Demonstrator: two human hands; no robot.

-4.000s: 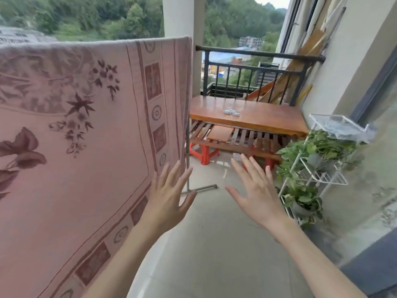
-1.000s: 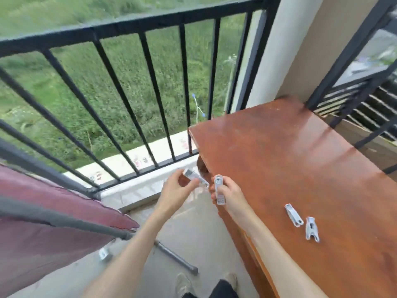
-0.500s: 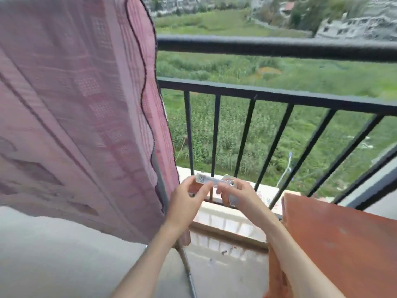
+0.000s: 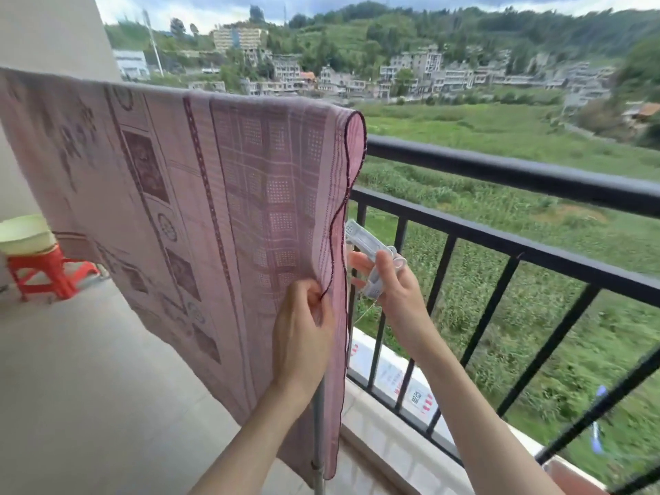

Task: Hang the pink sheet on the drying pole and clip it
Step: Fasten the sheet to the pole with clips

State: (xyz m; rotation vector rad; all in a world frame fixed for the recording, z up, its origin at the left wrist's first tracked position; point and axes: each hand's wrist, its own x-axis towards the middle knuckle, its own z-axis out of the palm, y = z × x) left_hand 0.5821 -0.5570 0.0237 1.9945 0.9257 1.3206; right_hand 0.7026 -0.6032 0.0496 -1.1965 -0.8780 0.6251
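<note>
Balcony: left hand [image 4: 303, 330] now pinches pink sheet [image 4: 200, 194]; right hand [image 4: 393, 291] keeps clips [image 4: 371, 255].

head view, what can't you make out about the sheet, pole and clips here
- Drying pole: head view, top rail hidden under the pink sheet; only an upright shows.
- Sheet's left end: cut off by the frame edge.
- White clips: right hand covers them; count unclear.
- Left hand fingertips: buried in the fabric.

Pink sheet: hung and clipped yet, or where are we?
Hung: the pink sheet is draped over the drying pole. In hand: the left hand pinches the sheet's right edge, and the right hand holds white clips just beside it. Left: no clip is visible on the sheet, so clipping remains.
</note>
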